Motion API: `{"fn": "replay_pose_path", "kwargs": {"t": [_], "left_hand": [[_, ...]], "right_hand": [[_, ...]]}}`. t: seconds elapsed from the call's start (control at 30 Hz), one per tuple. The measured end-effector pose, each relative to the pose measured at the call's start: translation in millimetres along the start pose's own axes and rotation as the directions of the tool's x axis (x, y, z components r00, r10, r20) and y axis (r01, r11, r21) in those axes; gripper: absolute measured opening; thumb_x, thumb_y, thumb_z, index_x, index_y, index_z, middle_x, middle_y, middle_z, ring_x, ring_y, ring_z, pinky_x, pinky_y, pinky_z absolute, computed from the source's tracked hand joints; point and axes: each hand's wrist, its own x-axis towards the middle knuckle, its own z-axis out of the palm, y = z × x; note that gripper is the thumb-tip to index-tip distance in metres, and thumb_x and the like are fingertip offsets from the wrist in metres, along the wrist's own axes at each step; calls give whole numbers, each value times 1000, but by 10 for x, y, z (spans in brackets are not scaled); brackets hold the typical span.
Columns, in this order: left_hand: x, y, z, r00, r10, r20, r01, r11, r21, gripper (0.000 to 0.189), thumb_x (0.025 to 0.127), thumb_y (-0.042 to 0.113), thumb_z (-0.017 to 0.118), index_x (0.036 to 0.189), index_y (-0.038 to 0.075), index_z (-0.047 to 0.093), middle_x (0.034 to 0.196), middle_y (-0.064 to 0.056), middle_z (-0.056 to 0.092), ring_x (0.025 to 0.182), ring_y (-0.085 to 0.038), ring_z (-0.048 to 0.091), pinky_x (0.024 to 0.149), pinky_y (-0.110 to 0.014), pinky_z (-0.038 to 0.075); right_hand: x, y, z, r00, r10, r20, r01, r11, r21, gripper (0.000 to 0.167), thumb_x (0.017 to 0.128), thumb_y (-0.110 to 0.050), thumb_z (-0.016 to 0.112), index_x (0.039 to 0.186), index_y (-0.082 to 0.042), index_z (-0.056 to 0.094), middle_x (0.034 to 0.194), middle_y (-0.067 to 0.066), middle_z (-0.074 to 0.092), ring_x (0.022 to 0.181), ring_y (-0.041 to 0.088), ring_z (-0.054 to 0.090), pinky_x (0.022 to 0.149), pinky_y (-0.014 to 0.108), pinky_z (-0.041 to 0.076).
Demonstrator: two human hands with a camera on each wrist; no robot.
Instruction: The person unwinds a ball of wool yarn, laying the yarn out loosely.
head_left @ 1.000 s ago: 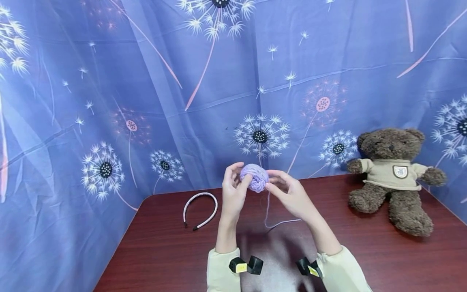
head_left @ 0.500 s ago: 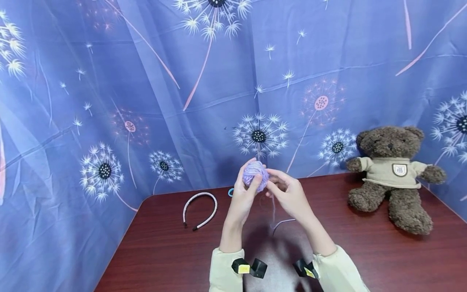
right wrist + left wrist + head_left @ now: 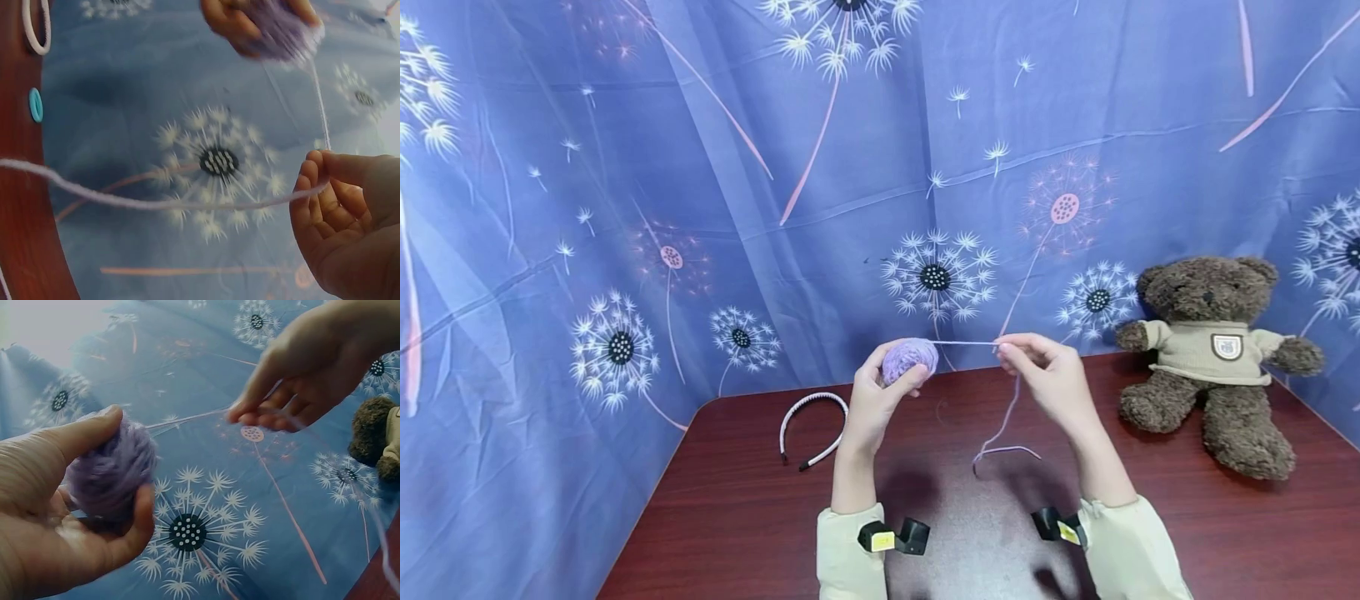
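My left hand (image 3: pixel 872 400) grips a small lavender ball of yarn (image 3: pixel 907 362), thumb on its near side and fingers curled round behind. To the right, my right hand (image 3: pixel 1054 379) pinches the yarn strand (image 3: pixel 966 342) between thumb and fingertips. The strand runs taut and nearly level from the ball to that pinch. Below the right hand its loose tail (image 3: pixel 1006 417) hangs down and bends onto the table. In the left wrist view the ball (image 3: pixel 112 469) sits between thumb and fingers. The right wrist view shows the tail (image 3: pixel 156 204) trailing away from the right hand (image 3: pixel 344 219).
A white headband (image 3: pixel 786 417) lies on the dark red table (image 3: pixel 722 517), left of the left hand. A turquoise ring (image 3: pixel 35 105) lies near the table's back edge. At the right sits a brown teddy bear (image 3: pixel 1206 358). A blue dandelion-print curtain (image 3: pixel 820 292) hangs behind.
My right hand has moved right, away from the ball, drawing the strand taut. The left hand has turned the ball and shifted slightly left. The tail on the table has shifted right.
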Motion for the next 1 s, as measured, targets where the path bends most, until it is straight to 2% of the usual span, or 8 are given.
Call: {"fn": "replay_pose_path", "kwargs": {"t": [0.03, 0.13, 0.37, 0.47, 0.63, 0.7, 0.83, 1.0], "left_hand": [[5, -1, -17, 1000, -1, -15, 1, 1000, 6, 39, 86, -3, 64, 124, -6, 54, 95, 4, 65, 75, -6, 62, 68, -22, 54], [19, 1, -45, 999, 2, -47, -3, 1000, -22, 34, 88, -1, 62, 121, -5, 55, 97, 5, 65, 83, -5, 63, 73, -22, 55], [34, 25, -64, 991, 19, -132, -36, 991, -129, 30, 88, 0, 61, 118, 1, 55, 100, 3, 65, 91, -6, 64, 79, -20, 55], [32, 38, -73, 985, 26, -173, -58, 982, -180, 30, 86, -3, 60, 115, 3, 55, 99, 2, 64, 91, -6, 63, 78, -19, 55], [20, 59, -93, 976, 39, -213, -91, 967, -239, 34, 83, -8, 57, 115, 3, 56, 103, -1, 62, 93, -9, 61, 78, -20, 55], [16, 62, -105, 974, 48, -222, -101, 966, -238, 39, 82, -9, 55, 120, -1, 55, 107, -2, 61, 95, -10, 60, 78, -19, 54], [17, 59, -131, 967, 72, -245, -128, 967, -221, 51, 81, -11, 53, 131, -9, 46, 111, -3, 59, 96, -10, 59, 78, -17, 52], [5, 55, -173, 948, 87, -306, -142, 977, -160, 49, 78, -8, 57, 126, -8, 49, 103, 0, 61, 89, -9, 59, 75, -17, 52]], "right_hand": [[10, 6, -38, 1000, 1, -14, -2, 1000, -4, 21, 94, -6, 61, 105, 11, 67, 73, -28, 65, 67, -8, 62, 66, 13, 55], [35, 26, -134, 999, -16, -37, 15, 1000, -18, 22, 95, -7, 61, 105, 12, 66, 72, -31, 62, 66, -7, 62, 65, 11, 53], [69, 60, -287, 996, -17, -82, 16, 1000, -6, 23, 95, -8, 62, 106, 12, 65, 74, -26, 66, 68, -6, 63, 65, 9, 52], [72, 75, -351, 994, -12, -105, 13, 1000, 15, 18, 94, -7, 62, 103, 7, 68, 74, -25, 67, 68, -5, 63, 64, 10, 51], [71, 110, -446, 991, -1, -133, 13, 996, 91, 12, 94, -6, 62, 98, -10, 73, 76, -20, 70, 68, -4, 64, 66, 9, 51], [69, 134, -483, 989, 12, -149, 8, 992, 129, 15, 93, -6, 62, 95, -16, 73, 76, -20, 71, 68, -4, 65, 67, 8, 51], [62, 193, -559, 980, 52, -194, -3, 969, 248, 18, 92, -3, 63, 92, -19, 73, 76, -16, 72, 67, -3, 66, 68, 9, 53], [57, 262, -658, 959, 106, -264, -9, 939, 343, 20, 91, 0, 63, 89, -17, 74, 74, -12, 73, 65, -2, 67, 64, 9, 53]]}}
